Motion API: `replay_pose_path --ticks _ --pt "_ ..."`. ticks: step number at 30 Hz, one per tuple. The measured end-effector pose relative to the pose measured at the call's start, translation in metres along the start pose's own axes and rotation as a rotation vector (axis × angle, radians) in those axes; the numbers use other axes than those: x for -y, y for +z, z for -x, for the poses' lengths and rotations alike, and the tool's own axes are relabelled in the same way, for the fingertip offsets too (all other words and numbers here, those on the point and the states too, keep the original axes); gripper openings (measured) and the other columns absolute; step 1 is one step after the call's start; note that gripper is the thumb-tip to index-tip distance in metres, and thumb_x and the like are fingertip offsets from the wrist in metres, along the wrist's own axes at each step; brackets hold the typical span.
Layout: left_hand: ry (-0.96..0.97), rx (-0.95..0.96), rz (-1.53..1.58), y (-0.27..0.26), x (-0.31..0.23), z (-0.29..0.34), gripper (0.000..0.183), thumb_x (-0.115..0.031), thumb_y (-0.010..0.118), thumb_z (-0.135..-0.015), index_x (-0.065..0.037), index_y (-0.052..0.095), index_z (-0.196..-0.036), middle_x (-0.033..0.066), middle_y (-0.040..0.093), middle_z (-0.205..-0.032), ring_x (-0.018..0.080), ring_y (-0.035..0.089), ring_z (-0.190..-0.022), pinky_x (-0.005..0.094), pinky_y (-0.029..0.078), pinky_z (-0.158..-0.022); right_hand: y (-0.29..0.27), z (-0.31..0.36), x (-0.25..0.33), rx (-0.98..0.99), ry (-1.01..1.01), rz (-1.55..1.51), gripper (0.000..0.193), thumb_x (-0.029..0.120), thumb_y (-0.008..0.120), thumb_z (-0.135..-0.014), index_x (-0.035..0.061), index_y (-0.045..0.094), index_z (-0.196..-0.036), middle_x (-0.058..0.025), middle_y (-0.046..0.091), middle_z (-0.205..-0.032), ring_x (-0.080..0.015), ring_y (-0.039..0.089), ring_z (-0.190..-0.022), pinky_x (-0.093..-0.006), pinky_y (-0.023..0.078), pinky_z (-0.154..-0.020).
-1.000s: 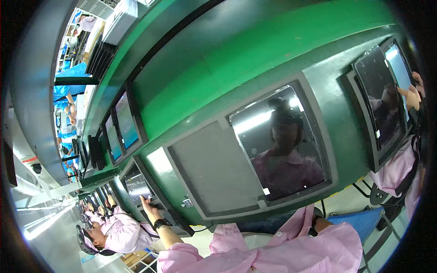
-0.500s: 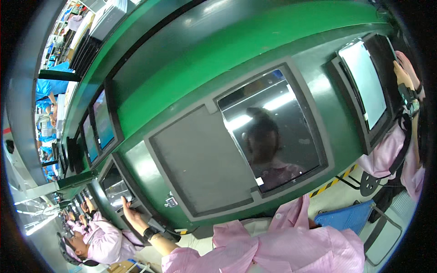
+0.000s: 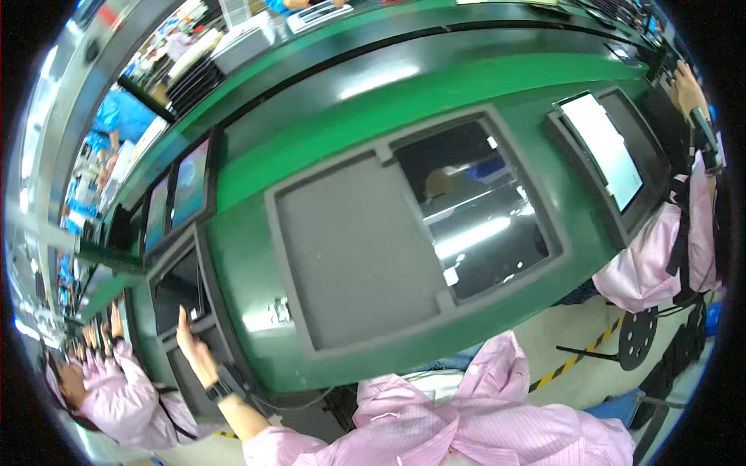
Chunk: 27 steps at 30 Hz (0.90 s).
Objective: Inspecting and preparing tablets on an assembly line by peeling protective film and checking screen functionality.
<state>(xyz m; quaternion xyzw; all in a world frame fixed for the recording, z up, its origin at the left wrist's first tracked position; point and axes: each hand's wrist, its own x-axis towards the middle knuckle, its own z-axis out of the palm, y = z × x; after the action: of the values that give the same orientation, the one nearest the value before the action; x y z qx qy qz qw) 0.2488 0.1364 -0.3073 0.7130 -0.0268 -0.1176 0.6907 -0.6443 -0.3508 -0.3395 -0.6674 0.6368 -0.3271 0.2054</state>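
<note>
My left hand point(image 3: 196, 349), with a black band on its wrist, reaches out to the left with its fingers stretched. It is beside the lower edge of a dark flat panel point(image 3: 177, 293) in a dark frame tray point(image 3: 225, 326); contact cannot be made out. No object shows in this hand. In front of me lies a grey two-part tray point(image 3: 298, 311). Its right recess holds a glossy black screen panel point(image 3: 482, 210) with small white tabs and light reflections; its left recess shows a bare grey bottom. My right hand is out of view.
On the right, a co-worker's hand point(image 3: 688, 89) is raised near a tray holding a lit white screen panel point(image 3: 602, 151). More framed panels point(image 3: 189, 182) stand at the left. The green bench point(image 3: 342, 373) runs across, with a stool point(image 3: 639, 338) below right.
The view has shifted, and reflections in the black panel differ. My left hand remains by the left tray, fingers stretched. The co-worker's hand at right is higher up.
</note>
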Motion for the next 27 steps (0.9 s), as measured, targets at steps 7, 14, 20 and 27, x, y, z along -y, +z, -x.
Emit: replay_pose_path --ticks 7,14,20,27 --pt "0.706 -0.569 0.101 0.027 -0.055 0.057 0.012 -0.013 0.058 -0.084 -0.005 0.050 -0.079 0.0003 0.048 -0.079 0.0117 0.048 -0.071 0.0293 0.039 -0.059 0.170 0.284 0.102 0.907 0.029 0.045 0.017 0.012 0.058 -0.090 -0.0023 0.062 -0.098 -0.0089 0.065 -0.081 -0.0128 0.060 -0.075 -0.0266 0.046 -0.068" --pt "0.692 -0.004 0.585 0.043 -0.090 0.217 0.008 -0.011 0.053 -0.090 -0.008 0.046 -0.088 -0.0024 0.043 -0.082 0.0061 0.040 -0.077 0.0204 0.035 -0.069 0.112 0.261 0.348 0.941 -0.713 -0.559 0.013 0.006 0.062 -0.076 -0.0021 0.065 -0.085 -0.0094 0.066 -0.074 -0.0182 0.064 -0.071 -0.0291 0.048 -0.070" --pt "0.629 0.181 0.415 0.078 -0.071 0.325 0.007 -0.011 0.053 -0.092 -0.005 0.049 -0.094 -0.0024 0.045 -0.085 0.0057 0.040 -0.080 0.0200 0.035 -0.073 0.173 0.268 0.429 0.912 -0.606 -1.008 0.070 0.042 0.056 -0.089 0.0070 0.030 -0.145 -0.0132 0.053 -0.127 -0.0216 0.050 -0.116 -0.0345 0.040 -0.095" --pt "0.199 0.792 0.390 0.089 -0.057 0.312 0.031 -0.014 0.053 -0.095 -0.002 0.047 -0.123 0.0060 0.052 -0.111 0.0114 0.053 -0.102 0.0271 0.049 -0.078 0.189 0.264 0.413 0.702 -0.340 -1.156 0.068 0.003 0.073 -0.077 0.0019 0.039 -0.136 -0.0131 0.064 -0.108 -0.0161 0.063 -0.096 -0.0266 0.048 -0.085"
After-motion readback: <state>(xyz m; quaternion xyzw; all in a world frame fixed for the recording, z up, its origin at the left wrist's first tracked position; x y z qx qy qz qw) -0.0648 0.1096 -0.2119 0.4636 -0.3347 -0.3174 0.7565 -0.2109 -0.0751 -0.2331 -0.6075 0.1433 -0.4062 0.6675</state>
